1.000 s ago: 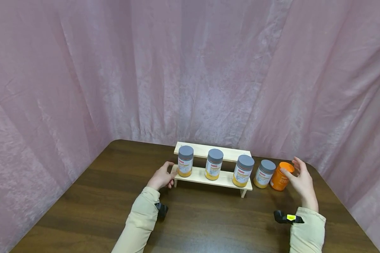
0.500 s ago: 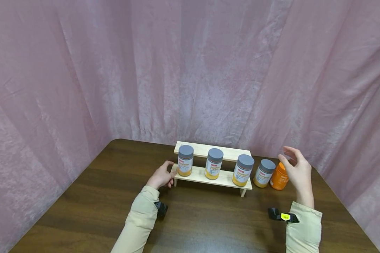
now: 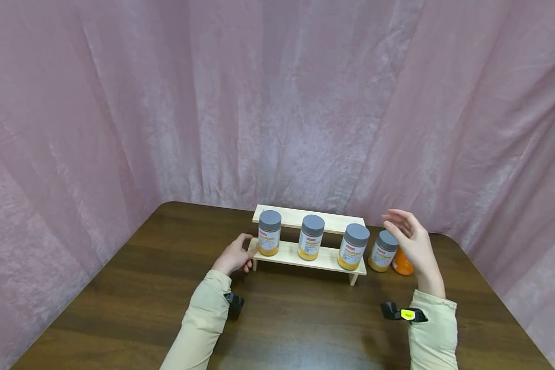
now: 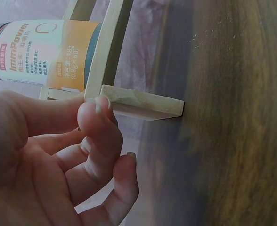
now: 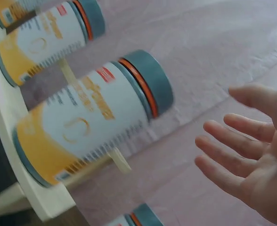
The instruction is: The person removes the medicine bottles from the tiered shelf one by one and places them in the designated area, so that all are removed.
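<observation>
My left hand [image 3: 233, 256] pinches the left end of a two-tier wooden shelf [image 3: 289, 252], its thumb and fingertips at the corner of the lower board in the left wrist view. On that board stand three grey-lidded supplement jars, one at the left [image 3: 269, 240], one in the middle [image 3: 310, 241] and one at the right [image 3: 353, 251]. My right hand [image 3: 416, 246] is raised, fingers spread and holding nothing, near a similar jar [image 3: 383, 253] on the table. That hand partly hides an orange jar [image 3: 403, 264]. In the right wrist view the right-hand shelf jar [image 5: 91, 117] is apart from the fingers.
The shelf's upper board [image 3: 310, 218] rises behind the jars and carries nothing. A dark wooden table [image 3: 305, 324] lies under everything, with a pink curtain [image 3: 277, 103] close behind its back edge.
My right hand has come away from the orange jar, rising and moving left toward the grey-lidded jar beside the shelf. The left hand has kept its grip on the shelf end.
</observation>
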Demonstrator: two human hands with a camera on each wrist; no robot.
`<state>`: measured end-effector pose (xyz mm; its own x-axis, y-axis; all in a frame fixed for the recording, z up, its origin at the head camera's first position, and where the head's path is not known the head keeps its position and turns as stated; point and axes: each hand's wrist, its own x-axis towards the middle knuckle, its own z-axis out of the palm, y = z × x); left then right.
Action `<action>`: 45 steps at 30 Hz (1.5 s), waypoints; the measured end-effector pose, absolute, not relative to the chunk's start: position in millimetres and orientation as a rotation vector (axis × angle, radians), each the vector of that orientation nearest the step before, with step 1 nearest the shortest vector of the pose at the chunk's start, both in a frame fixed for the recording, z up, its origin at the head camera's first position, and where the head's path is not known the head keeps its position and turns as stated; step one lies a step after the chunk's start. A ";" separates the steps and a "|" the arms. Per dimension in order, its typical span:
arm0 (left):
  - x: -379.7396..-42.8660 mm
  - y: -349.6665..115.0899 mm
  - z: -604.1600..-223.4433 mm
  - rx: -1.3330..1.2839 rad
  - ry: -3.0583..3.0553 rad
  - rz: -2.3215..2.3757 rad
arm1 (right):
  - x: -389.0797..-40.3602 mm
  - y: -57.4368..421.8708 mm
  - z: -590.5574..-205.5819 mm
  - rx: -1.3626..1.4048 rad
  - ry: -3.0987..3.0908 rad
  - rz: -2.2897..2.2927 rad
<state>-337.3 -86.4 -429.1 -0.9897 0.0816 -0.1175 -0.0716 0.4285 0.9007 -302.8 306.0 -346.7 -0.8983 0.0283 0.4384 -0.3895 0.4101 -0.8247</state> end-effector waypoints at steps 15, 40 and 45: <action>-340.0 -86.8 -430.7 0.000 2.528 1.592 | -315.6 285.5 -358.7 0.535 -2.632 1.450; -339.9 -84.0 -427.0 -0.009 2.510 1.582 | -311.0 291.5 -356.0 0.330 -2.657 1.339; -339.4 -86.0 -426.6 -0.015 2.511 1.585 | -306.3 298.7 -350.0 0.321 -2.643 1.380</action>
<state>-339.4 -86.0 -426.6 -0.9851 0.0834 -0.1504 -0.0999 0.4343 0.8952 -306.3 298.7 -350.0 -0.9669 -0.1223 0.2239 -0.2536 0.5558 -0.7917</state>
